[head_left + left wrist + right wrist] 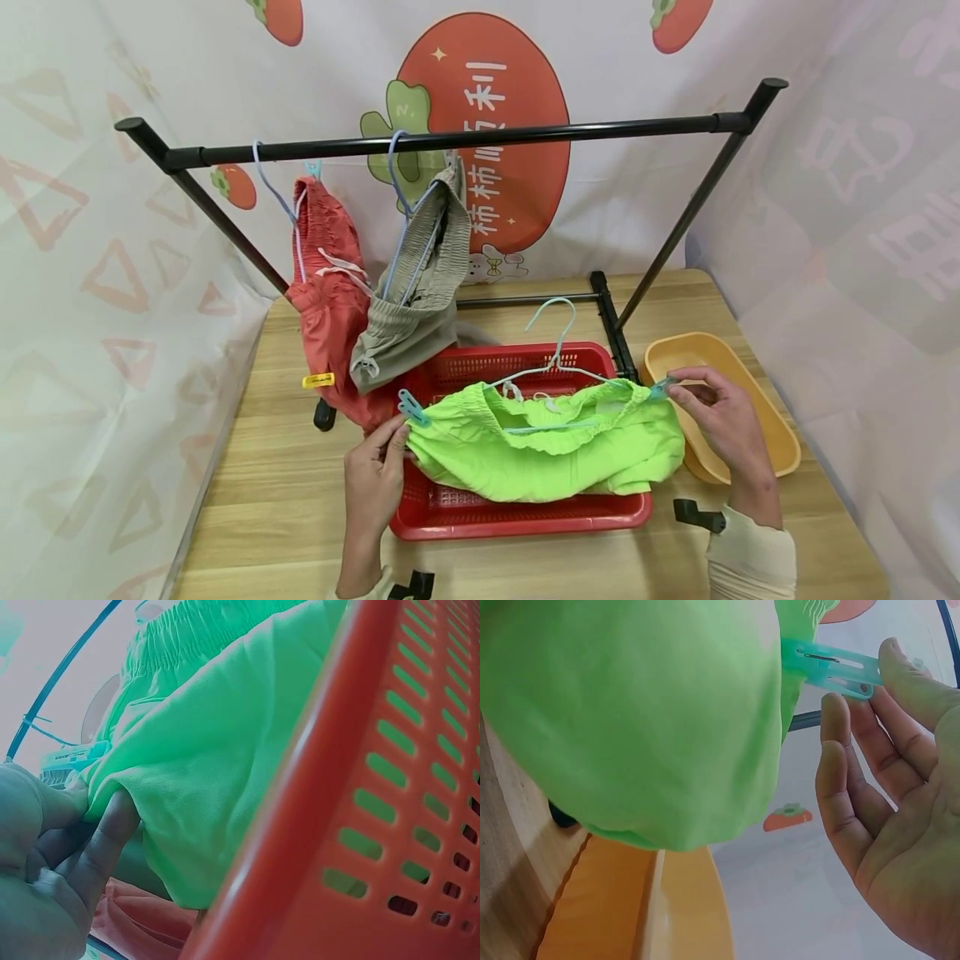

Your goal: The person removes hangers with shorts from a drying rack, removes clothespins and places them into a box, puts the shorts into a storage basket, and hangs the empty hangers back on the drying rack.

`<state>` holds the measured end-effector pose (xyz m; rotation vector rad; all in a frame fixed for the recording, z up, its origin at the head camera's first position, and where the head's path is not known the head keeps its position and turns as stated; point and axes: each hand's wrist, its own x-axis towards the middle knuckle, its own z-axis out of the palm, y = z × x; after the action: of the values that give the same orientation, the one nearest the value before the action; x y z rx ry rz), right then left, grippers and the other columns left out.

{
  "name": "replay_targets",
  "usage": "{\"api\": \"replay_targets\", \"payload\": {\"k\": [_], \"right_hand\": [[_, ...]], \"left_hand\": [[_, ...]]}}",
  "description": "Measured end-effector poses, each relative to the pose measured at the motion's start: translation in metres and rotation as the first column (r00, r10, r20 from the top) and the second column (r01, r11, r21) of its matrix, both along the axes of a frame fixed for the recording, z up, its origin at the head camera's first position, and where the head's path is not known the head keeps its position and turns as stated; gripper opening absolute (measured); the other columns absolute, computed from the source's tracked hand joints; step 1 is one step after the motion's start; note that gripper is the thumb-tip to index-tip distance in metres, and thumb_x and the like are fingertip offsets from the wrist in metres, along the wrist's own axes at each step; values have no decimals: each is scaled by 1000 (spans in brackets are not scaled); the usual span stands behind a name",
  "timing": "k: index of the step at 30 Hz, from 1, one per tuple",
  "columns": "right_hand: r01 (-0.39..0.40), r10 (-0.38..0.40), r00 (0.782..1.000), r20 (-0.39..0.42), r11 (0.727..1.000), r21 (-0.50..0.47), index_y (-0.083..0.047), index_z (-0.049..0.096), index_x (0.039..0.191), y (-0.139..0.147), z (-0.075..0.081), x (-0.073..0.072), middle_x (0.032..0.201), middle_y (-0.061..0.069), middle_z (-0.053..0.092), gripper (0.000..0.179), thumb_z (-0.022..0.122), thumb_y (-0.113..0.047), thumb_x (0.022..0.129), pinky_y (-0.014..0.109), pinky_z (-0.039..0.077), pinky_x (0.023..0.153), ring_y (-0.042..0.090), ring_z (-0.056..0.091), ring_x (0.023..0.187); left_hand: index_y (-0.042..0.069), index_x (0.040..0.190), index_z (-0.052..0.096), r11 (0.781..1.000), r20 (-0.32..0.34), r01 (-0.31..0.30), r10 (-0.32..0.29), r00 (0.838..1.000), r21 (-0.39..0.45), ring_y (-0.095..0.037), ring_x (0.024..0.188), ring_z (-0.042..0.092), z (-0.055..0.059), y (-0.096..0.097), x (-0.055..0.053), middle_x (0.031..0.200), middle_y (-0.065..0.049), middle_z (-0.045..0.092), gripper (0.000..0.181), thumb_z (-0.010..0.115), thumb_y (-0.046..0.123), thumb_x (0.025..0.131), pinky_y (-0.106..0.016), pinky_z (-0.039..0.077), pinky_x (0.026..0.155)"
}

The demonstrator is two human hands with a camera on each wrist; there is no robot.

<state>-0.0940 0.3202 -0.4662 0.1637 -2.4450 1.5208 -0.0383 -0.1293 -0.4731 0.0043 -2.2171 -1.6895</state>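
Note:
Neon-green shorts (525,467) with an elastic waistband hang from a pale blue hanger (558,333), held over a red basket (525,531). My left hand (375,471) pinches the cloth at the left end of the waistband, just below a teal clothespin (413,408) clipped there. At the right end, my right hand (722,421) holds another teal clothespin (832,669) between thumb and fingers. That clothespin's tip is on the waistband edge. In the left wrist view, the green cloth (202,757) is folded between thumb and fingers.
A black rack (525,136) spans the back, with red shorts (330,300) and grey shorts (420,325) hanging on its left half. A yellow tray (783,446) lies on the wooden table (255,517) at the right, under my right hand.

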Motion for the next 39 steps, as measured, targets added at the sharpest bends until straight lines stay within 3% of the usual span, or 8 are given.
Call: {"api": "replay_targets", "payload": {"k": [5,10,13,22,27,31,39], "right_hand": [[43,-43,999,2,998,-35,9,68,114,-1,0,1,105,-5,68,21,71,7,94,15,52,75,1,69,87],[117,-117,993,-10,992,-47,10,69,110,-2,1,1,98,-10,68,17,72,6,94,15,52,70,4,65,80],[135,-137,991,-4,983,-127,14,67,109,-2,1,-1,96,-7,69,16,70,9,94,16,53,69,5,66,79],[140,-152,988,0,913,-384,20,64,102,-7,3,-4,91,0,72,11,67,13,93,17,55,72,8,68,78],[156,-192,981,-18,847,-507,16,68,96,-5,2,-5,90,6,71,4,66,16,92,18,55,71,11,66,74],[222,-251,968,11,833,-508,15,68,96,-2,4,-6,90,6,73,4,68,13,92,18,54,70,11,66,72],[317,-315,945,86,819,-479,16,67,110,5,3,-6,96,5,72,22,74,9,90,17,55,72,10,69,79]], "left_hand": [[-1,119,75,1000,14,7,-7,1000,7,-29,68,67,0,0,0,96,-9,74,21,65,3,101,-27,57,59],[-1,119,74,1000,15,11,-11,1000,8,-24,69,67,0,0,0,99,-10,74,21,65,2,100,-28,58,61],[-2,119,74,1000,15,9,-10,1000,6,-21,69,67,-1,-1,-1,101,-11,74,21,65,1,100,-28,58,62],[-3,119,74,1000,0,5,-5,1000,-15,-17,69,67,-2,-1,-1,104,-12,74,21,65,0,100,-25,57,61],[-2,117,75,999,-21,-6,5,1000,-52,-17,68,66,-2,-3,-1,100,-10,75,20,65,-1,100,-21,55,60],[-1,117,76,998,-22,-14,12,1000,-63,-18,67,66,-3,-4,-1,98,-9,75,20,66,-1,99,-23,55,59],[0,118,75,998,-16,-3,2,1000,-63,-17,67,66,-3,-4,-2,99,-9,75,20,66,1,100,-29,56,57]]}}
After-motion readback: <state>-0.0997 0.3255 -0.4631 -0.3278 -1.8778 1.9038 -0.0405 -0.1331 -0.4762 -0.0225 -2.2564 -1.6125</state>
